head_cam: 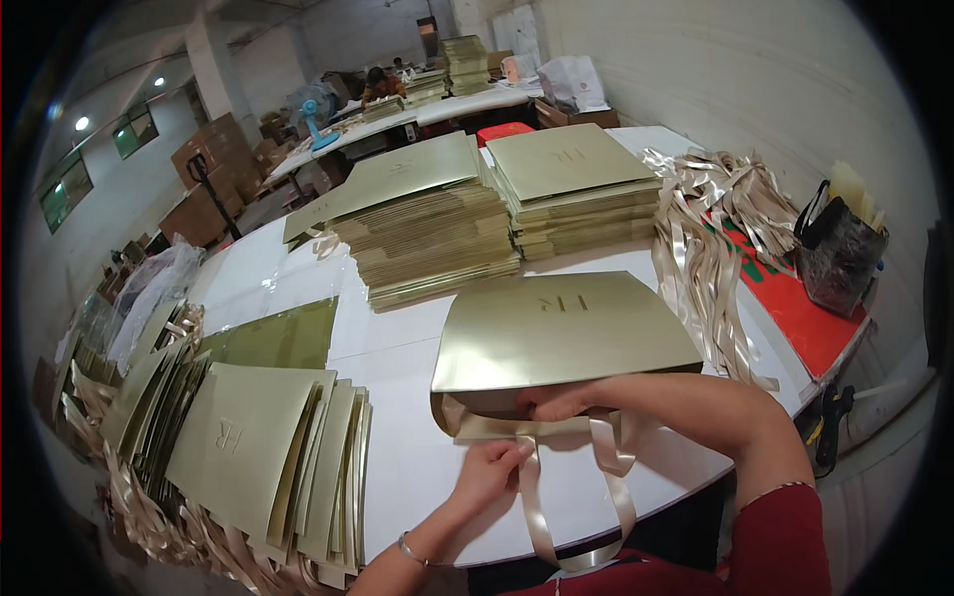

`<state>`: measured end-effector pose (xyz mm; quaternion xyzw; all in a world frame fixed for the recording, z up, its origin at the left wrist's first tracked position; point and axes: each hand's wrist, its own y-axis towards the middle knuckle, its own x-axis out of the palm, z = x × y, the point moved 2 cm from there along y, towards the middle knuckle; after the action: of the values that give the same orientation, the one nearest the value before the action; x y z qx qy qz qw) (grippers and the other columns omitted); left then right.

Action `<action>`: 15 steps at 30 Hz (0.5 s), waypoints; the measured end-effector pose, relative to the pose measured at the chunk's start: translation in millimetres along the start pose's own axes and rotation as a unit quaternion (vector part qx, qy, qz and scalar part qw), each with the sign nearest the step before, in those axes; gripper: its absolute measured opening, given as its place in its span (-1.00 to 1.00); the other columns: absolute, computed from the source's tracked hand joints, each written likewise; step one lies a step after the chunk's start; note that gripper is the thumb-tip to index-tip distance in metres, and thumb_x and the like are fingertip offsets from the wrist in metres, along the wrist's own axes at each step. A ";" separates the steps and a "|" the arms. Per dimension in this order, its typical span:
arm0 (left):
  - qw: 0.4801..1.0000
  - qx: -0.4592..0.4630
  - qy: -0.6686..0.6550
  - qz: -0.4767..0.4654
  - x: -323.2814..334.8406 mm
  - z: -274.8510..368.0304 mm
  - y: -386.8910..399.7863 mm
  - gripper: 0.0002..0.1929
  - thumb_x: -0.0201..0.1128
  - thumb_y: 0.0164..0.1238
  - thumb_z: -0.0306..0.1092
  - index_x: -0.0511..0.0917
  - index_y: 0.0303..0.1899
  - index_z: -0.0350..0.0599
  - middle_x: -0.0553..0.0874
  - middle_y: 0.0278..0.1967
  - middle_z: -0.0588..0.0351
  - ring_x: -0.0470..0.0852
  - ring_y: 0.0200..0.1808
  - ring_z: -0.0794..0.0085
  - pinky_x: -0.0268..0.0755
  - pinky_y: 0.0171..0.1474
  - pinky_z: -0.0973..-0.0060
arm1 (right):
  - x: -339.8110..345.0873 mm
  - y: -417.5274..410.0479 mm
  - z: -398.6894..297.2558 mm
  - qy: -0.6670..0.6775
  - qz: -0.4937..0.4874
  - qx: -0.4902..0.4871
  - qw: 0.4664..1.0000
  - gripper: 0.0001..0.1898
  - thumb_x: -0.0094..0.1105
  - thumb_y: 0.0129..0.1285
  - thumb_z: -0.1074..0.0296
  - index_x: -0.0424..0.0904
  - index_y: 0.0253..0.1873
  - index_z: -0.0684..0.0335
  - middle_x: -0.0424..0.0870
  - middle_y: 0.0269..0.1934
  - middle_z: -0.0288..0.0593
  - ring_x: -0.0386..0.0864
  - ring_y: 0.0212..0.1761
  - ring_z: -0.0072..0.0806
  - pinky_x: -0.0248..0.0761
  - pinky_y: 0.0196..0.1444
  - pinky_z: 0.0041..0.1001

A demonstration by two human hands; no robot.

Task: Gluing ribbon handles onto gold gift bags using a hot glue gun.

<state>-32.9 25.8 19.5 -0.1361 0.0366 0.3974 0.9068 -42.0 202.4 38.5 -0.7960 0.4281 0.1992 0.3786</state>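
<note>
A gold paper gift bag (551,328) lies on the white table before me, its opening towards me. My right hand (555,402) reaches into the mouth of the bag; its fingers are partly hidden by the upper panel. My left hand (498,463) pinches one end of a cream satin ribbon (534,514) just below the bag's lower edge. This ribbon hangs in a loop over the table's front edge, and its other side rises to the bag's rim at the right, near my right forearm.
Tall stacks of gold bags (440,231) stand behind; ribboned bags (238,447) lie at the left. Loose satin ribbons (700,276), a black holder (842,253) with pale sticks and a glue gun (831,428) are at the right. A person (381,86) sits far back.
</note>
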 end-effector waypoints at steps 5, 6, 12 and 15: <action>0.853 0.303 0.386 0.179 -17.5 7.6 0.7 -0.87 0.39 0.01 -0.42 0.66 -0.38 -0.19 0.66 -0.50 0.00 0.68 -0.49 0.26 0.52 -0.42 0.39 | 32.9 -6.4 3.0 0.198 0.126 -0.088 0.968 -0.70 0.03 0.16 0.47 0.54 0.01 0.31 0.65 -0.15 0.11 0.60 -0.10 -0.16 0.45 -0.06 -0.27; 0.848 0.335 0.378 0.160 -16.4 4.9 0.5 -0.83 0.37 -0.06 -0.48 0.65 -0.34 -0.11 0.67 -0.45 0.03 0.64 -0.55 0.18 0.49 -0.49 0.40 | 44.2 -13.6 3.3 0.178 0.126 -0.033 0.975 -0.70 0.03 0.17 0.47 0.53 0.02 0.30 0.64 -0.13 0.12 0.60 -0.08 -0.15 0.45 -0.04 -0.28; 0.819 0.417 0.386 0.083 -17.9 -9.5 -18.7 -0.88 0.35 0.06 -0.48 0.63 -0.33 -0.08 0.70 -0.30 0.17 0.69 -0.50 0.29 0.54 -0.51 0.43 | 96.8 -115.8 -48.1 -0.199 0.311 -0.348 0.862 -0.63 0.16 0.13 0.40 0.50 0.06 0.35 0.59 -0.05 0.03 0.55 0.07 -0.13 0.46 0.06 -0.33; 0.829 0.406 0.377 0.073 -17.4 -9.6 -19.3 -0.84 0.35 0.08 -0.46 0.65 -0.26 -0.09 0.72 -0.27 0.18 0.71 -0.46 0.30 0.57 -0.48 0.46 | 82.2 -171.0 -40.5 -0.014 0.494 -0.271 0.826 -0.91 0.23 0.03 0.47 0.64 -0.32 0.25 0.68 -0.42 -0.15 0.67 -0.44 -0.30 0.55 -0.35 -0.46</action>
<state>-30.3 -1.6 17.5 0.1083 0.5438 0.3299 0.7640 145.6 186.7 85.3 -0.5458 0.6874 0.4790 0.0046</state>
